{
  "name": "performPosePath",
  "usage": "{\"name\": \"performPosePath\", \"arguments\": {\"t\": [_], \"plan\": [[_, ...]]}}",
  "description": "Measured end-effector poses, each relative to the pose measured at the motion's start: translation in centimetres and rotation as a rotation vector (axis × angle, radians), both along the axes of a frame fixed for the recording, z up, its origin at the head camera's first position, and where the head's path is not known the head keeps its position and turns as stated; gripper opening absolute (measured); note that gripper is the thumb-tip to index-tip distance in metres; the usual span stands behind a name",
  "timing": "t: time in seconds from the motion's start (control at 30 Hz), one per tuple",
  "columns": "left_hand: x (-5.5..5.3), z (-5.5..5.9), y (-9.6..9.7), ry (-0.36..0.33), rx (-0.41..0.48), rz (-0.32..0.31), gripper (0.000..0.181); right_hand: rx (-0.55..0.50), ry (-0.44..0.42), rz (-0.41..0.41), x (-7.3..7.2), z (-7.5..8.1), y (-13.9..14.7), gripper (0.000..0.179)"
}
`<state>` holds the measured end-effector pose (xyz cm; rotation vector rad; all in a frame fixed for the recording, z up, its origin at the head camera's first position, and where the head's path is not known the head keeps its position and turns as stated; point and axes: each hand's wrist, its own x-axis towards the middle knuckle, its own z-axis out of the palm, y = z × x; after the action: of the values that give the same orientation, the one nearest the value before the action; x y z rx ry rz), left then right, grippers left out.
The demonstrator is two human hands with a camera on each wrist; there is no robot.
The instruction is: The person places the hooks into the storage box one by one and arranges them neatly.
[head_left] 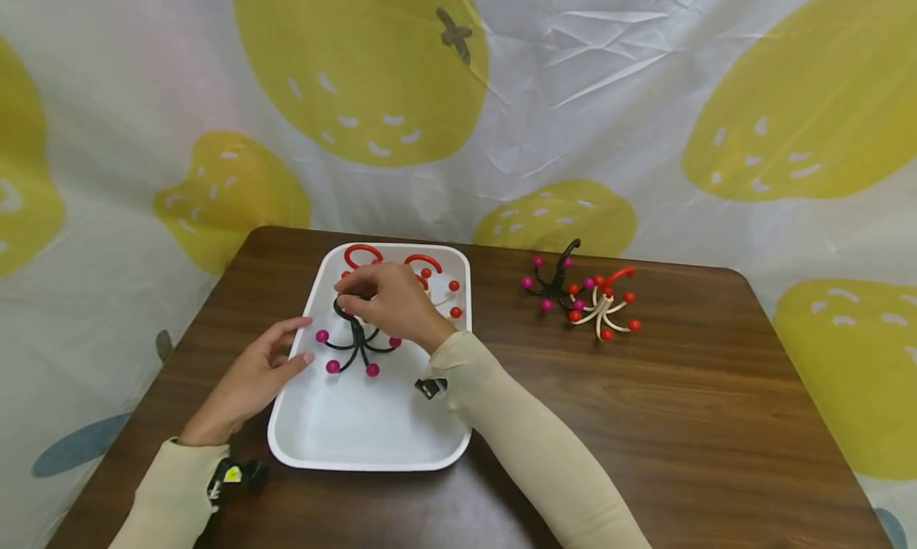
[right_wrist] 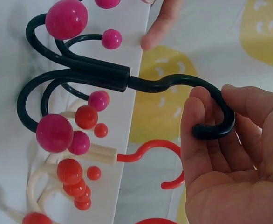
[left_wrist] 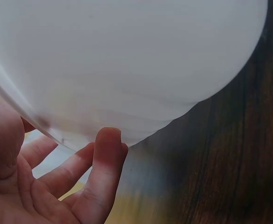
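My right hand pinches the curved top of a black hook hanger between thumb and fingers. The hanger stands upright over the white tray, its curved arms spread out with pink balls at the tips. My left hand rests at the tray's left edge, thumb and forefinger apart and touching it; in the left wrist view its fingertips lie against the tray wall. Behind the black hanger, in the far end of the tray, are cream hook hangers with red hooks and red balls, partly hidden by my right hand.
To the right of the tray, on the brown wooden table, another black hanger with pink balls stands beside a cream hanger with red balls. A white curtain with yellow fruit prints hangs behind the table.
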<state>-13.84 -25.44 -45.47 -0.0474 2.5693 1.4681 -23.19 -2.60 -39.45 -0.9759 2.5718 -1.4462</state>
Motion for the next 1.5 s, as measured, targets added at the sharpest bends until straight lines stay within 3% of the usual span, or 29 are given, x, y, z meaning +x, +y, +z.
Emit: {"name": "performPosePath", "arguments": {"t": [0.27,0.6,0.9,1.2,1.5], "plan": [[-0.1,-0.2,-0.1,0.024,0.036,-0.021,0.059,0.005,0.035,0.016,0.3,0.0,-0.8,0.017],[0.0,-0.2,0.0,0.025,0.027,-0.009,0.057,-0.028,-0.007,0.030,0.6,0.2,-0.5,0.017],[0.0,-0.2,0.1,0.043,0.039,-0.012,0.057,-0.097,-0.020,0.024,0.6,1.2,0.9,0.015],[0.0,-0.2,0.2,0.027,0.026,-0.005,0.058,-0.110,0.065,0.020,0.8,2.0,2.9,0.015],[0.0,-0.3,0.0,0.023,0.009,0.008,0.059,-0.121,0.081,0.034,1.1,2.7,4.9,0.018]]}}
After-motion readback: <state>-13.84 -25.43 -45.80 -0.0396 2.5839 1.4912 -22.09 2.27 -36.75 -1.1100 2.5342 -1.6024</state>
